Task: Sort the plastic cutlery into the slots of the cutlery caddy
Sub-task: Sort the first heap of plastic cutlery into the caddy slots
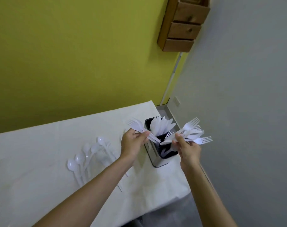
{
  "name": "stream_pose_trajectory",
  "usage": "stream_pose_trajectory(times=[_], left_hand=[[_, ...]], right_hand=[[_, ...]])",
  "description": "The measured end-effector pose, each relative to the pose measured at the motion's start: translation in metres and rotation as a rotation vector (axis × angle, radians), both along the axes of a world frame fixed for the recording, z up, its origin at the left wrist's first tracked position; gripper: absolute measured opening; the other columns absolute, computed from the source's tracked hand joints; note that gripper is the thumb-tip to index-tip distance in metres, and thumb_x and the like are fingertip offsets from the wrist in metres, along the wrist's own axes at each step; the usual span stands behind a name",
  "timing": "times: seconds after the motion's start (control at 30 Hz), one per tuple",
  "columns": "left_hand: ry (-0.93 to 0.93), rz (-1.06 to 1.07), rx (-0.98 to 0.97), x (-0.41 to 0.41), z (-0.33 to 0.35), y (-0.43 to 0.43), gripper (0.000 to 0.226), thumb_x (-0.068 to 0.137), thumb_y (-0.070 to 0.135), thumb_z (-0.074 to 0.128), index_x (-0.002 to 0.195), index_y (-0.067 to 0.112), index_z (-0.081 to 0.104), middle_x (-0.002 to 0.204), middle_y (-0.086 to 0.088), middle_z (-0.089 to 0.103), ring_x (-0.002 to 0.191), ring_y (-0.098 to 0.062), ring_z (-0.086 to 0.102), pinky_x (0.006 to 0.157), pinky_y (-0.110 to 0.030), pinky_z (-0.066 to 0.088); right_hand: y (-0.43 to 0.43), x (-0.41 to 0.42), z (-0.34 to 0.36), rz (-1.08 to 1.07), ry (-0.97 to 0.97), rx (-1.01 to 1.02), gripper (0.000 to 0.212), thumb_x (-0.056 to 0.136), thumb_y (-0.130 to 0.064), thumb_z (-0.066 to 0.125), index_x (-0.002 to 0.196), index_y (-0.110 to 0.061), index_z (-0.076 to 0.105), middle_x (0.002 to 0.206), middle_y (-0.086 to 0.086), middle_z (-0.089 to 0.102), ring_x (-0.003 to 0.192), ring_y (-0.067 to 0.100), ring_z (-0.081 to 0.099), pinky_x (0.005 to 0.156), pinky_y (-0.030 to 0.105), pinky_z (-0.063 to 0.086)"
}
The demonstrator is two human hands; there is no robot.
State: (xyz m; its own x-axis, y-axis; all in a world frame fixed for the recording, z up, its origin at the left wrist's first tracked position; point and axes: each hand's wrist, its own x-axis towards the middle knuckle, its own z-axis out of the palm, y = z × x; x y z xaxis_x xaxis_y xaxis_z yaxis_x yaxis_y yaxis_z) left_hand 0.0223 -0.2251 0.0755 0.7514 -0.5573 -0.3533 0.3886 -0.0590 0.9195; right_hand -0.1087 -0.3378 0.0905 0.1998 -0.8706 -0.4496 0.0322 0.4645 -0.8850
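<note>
— Where are the forks?
— My left hand (133,145) pinches one fork (137,126) between thumb and curled fingers. My right hand (189,150) grips a fanned bunch of forks (193,131).
— And the caddy (154,157)?
— Just below, between both hands, with white pieces (160,126) in its far slot. The spoons (80,158) lie on the table (41,161), left of my left fingers.

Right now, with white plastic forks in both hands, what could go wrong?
1. The right hand grips a fanned bunch of white plastic forks; some might slip out.
2. The tall metal caddy with a black top stands near the edge of the white table; a push from the left hand could tip it.
</note>
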Motion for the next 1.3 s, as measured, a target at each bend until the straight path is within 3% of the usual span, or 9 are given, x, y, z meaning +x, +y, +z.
stream_pose_trajectory(times=[0.07,0.2,0.47,0.6,0.77,0.93,1.03,1.13,1.3], left_hand=[[-0.086,0.004,0.07,-0.009,-0.007,-0.014,0.027,0.075,0.033,0.077,0.08,0.01,0.064,0.081,-0.007,0.075,0.086,-0.026,0.072,0.089,-0.045,0.056],[-0.392,-0.086,0.251,-0.021,-0.013,-0.028,0.017,0.085,0.027,0.071,0.072,0.02,0.061,0.068,0.007,0.068,0.068,-0.008,0.063,0.059,-0.008,0.043],[-0.739,-0.339,0.314,-0.02,-0.027,-0.034,0.008,0.095,0.015,0.054,0.097,0.016,0.062,0.081,0.001,0.067,0.075,-0.015,0.062,0.065,-0.024,0.048],[-0.75,-0.373,0.288,-0.016,-0.029,-0.03,0.018,0.093,0.005,0.057,0.108,0.013,0.063,0.099,0.006,0.066,0.088,-0.007,0.062,0.073,-0.004,0.047],[-0.749,-0.373,0.245,-0.014,-0.03,-0.024,0.033,0.09,-0.004,0.057,0.117,0.013,0.064,0.107,0.004,0.062,0.09,-0.001,0.059,0.075,0.002,0.043],[-0.758,-0.329,0.213,-0.014,-0.035,-0.016,0.037,0.09,-0.003,0.057,0.12,0.015,0.065,0.109,0.004,0.063,0.094,-0.004,0.061,0.081,-0.005,0.048],[-0.742,-0.29,0.22,-0.011,-0.042,-0.005,0.034,0.091,0.0,0.055,0.118,0.018,0.066,0.108,0.005,0.064,0.094,-0.004,0.061,0.085,-0.014,0.051],[-0.719,-0.265,0.239,-0.006,-0.05,0.011,0.029,0.091,0.001,0.055,0.112,0.017,0.067,0.107,0.004,0.064,0.093,-0.004,0.06,0.083,-0.011,0.05],[-0.654,-0.144,0.348,0.01,-0.071,0.05,0.021,0.092,0.004,0.058,0.108,0.014,0.067,0.104,0.003,0.066,0.088,-0.007,0.062,0.074,-0.007,0.046]], right_hand=[[0.001,0.007,-0.008,-0.004,0.126,-0.11,0.014,0.08,-0.016,0.078,0.069,-0.011,0.071,0.073,0.005,0.072,0.063,0.013,0.07,0.071,0.027,0.057],[0.001,0.014,-0.018,0.121,0.398,-0.368,0.032,0.081,-0.034,0.076,0.056,-0.014,0.07,0.058,0.002,0.071,0.061,0.017,0.071,0.063,0.031,0.053],[-0.005,0.012,-0.021,0.324,0.671,-0.501,0.043,0.078,-0.049,0.075,0.057,-0.011,0.069,0.054,0.002,0.066,0.054,0.019,0.06,0.053,0.028,0.042],[-0.005,0.011,-0.023,0.408,0.731,-0.549,0.046,0.074,-0.051,0.077,0.049,-0.016,0.058,0.046,-0.003,0.056,0.046,0.016,0.051,0.045,0.027,0.032],[-0.003,0.001,-0.03,0.522,0.644,-0.632,0.033,0.067,-0.05,0.081,0.086,-0.027,0.066,0.066,-0.012,0.066,0.063,0.007,0.063,0.057,0.029,0.051],[0.002,-0.005,-0.027,0.4,0.579,-0.847,0.064,0.072,-0.053,0.078,0.124,-0.027,0.052,0.107,-0.019,0.059,0.065,0.003,0.062,0.06,0.025,0.052],[0.007,-0.006,-0.038,0.449,0.684,-1.171,0.036,0.089,-0.046,0.062,0.117,-0.023,0.062,0.112,-0.011,0.063,0.083,0.013,0.061,0.054,0.029,0.05],[0.013,-0.004,-0.048,0.441,0.764,-1.255,0.023,0.09,-0.034,0.066,0.108,-0.02,0.07,0.112,-0.006,0.066,0.092,0.021,0.06,0.05,0.029,0.047],[0.035,0.022,-0.043,0.362,0.493,-1.343,0.019,0.088,-0.015,0.071,0.107,-0.013,0.069,0.103,0.002,0.064,0.078,0.014,0.06,0.057,0.027,0.05]])
